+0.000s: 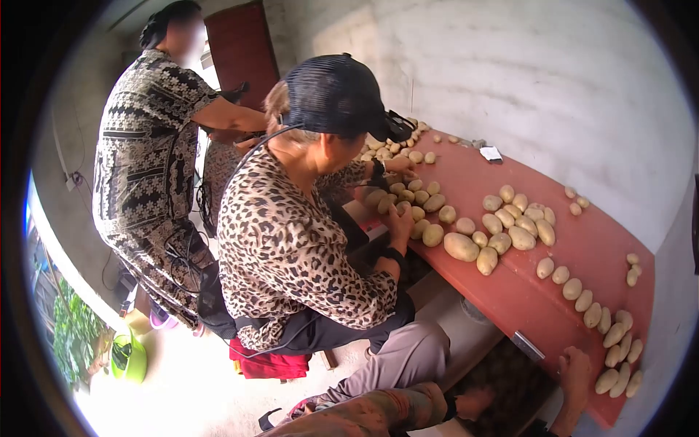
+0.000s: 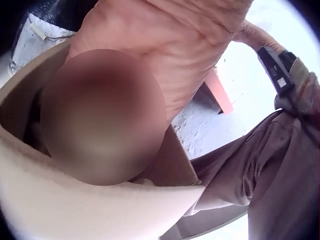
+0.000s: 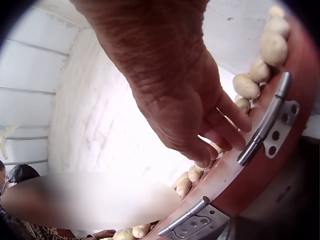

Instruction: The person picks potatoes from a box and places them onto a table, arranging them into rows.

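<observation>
Right hand (image 3: 175, 100): extended downward from the top of the right wrist view, fingers loosely spread over the edge of the red tabletop (image 1: 455, 172), near a metal hinge (image 3: 270, 122). In the head view, located at the lower right, near the end of a curved row of potatoes (image 1: 592, 315). Contact with potatoes: cannot tell.

Left hand (image 2: 150, 42): positioned at the top center of the left wrist view, directed into a pale container (image 2: 90, 195). Fingers hidden by blur; grip state: cannot tell. In the head view, located at the bottom, right of center, below tabletop level.

Potatoes, general layout in the head view: heaped at upper center, clustered right of center, lined up down to the lower right. White card (image 1: 491, 154): on the tabletop, above the cluster.

Seated person (image 1: 284, 240): at center, hands among potatoes. Standing person (image 1: 149, 153): at upper left. Green basin (image 1: 131, 360): on the floor, lower left.
</observation>
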`<state>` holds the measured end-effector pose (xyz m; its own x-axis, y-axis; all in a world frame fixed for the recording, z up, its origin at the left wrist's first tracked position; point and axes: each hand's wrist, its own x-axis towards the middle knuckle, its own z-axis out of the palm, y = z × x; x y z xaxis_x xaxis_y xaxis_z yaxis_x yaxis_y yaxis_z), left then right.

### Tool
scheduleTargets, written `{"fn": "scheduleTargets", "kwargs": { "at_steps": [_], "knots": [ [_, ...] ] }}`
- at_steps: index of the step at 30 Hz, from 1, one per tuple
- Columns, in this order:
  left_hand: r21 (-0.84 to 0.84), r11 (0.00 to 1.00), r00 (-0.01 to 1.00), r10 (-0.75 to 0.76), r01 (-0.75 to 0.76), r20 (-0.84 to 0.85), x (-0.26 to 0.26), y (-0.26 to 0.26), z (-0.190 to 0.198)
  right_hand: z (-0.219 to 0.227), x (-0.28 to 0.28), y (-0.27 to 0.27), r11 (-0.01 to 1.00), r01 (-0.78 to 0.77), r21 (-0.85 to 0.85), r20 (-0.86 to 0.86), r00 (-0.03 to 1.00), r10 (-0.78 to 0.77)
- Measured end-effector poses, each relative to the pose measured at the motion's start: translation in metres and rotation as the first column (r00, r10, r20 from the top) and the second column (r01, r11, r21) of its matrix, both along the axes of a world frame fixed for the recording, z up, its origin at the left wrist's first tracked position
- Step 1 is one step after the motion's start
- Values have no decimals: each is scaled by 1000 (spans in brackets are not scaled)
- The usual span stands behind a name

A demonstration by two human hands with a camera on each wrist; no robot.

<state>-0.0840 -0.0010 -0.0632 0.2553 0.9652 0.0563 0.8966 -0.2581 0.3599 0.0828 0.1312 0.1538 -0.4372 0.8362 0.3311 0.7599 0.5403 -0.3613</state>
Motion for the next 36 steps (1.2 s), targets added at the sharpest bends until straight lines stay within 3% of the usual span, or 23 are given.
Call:
{"fn": "scheduleTargets", "kwargs": {
  "at_steps": [2,5,8,12,14,15,17,18,19,20,21,22,23,24,26,28,30,32,34,36],
  "knots": [
    [-130,991,985,26,-3,171,-3,-4,18,0,-1,0,1000,1,12,3,1000,-1],
    [-233,972,974,65,-13,216,-11,3,35,-3,-1,9,998,28,-55,77,997,-23],
    [-217,971,929,170,-101,329,-25,-5,59,-14,0,14,1000,-1,3,53,999,1],
    [-206,969,893,211,-138,397,-36,-3,38,-12,-4,14,1000,-15,-5,60,998,16],
    [-165,982,877,154,-87,454,-40,-5,31,-14,-4,14,1000,-3,-10,55,998,4],
    [-161,983,878,156,-91,453,-37,15,-47,-18,-3,17,999,-19,47,9,1000,19],
    [9,950,802,258,-312,539,12,80,-200,-23,-3,19,994,-42,102,-35,998,46],
    [84,904,754,295,-419,586,42,97,-217,-24,-1,20,993,-40,111,-50,998,46],
    [151,841,703,321,-520,635,53,91,-156,-24,1,21,992,-36,120,-66,997,44],
    [208,762,649,336,-613,683,53,82,-145,-25,3,23,992,-37,118,-64,997,45],
    [207,762,648,336,-613,683,-44,16,-250,-26,5,25,991,-44,124,-58,997,51],
    [-11,951,677,228,-310,700,-45,4,-169,-27,7,25,990,-49,131,-52,997,56],
    [-214,975,662,124,57,739,-29,7,-23,-21,6,20,991,-47,128,-51,997,54],
    [-218,974,661,122,64,740,-33,2,9,-11,2,14,992,-51,112,-22,998,53],
    [-472,879,647,322,66,691,-26,-3,36,-3,3,11,992,-38,122,-4,999,39],
    [-429,890,500,305,152,810,-25,-2,4,-7,6,12,983,-41,180,-31,998,48],
    [-677,721,431,569,148,700,-20,-8,30,9,3,2,988,-45,149,-5,999,47],
    [-629,742,466,483,232,741,-24,-12,61,16,3,-1,992,-38,122,2,999,38],
    [-645,720,370,544,255,753,-20,-22,81,20,6,-2,991,-20,134,0,1000,20],
    [-675,688,362,578,267,731,-16,-25,80,21,10,-2,994,43,98,46,998,-48]
  ]
}}
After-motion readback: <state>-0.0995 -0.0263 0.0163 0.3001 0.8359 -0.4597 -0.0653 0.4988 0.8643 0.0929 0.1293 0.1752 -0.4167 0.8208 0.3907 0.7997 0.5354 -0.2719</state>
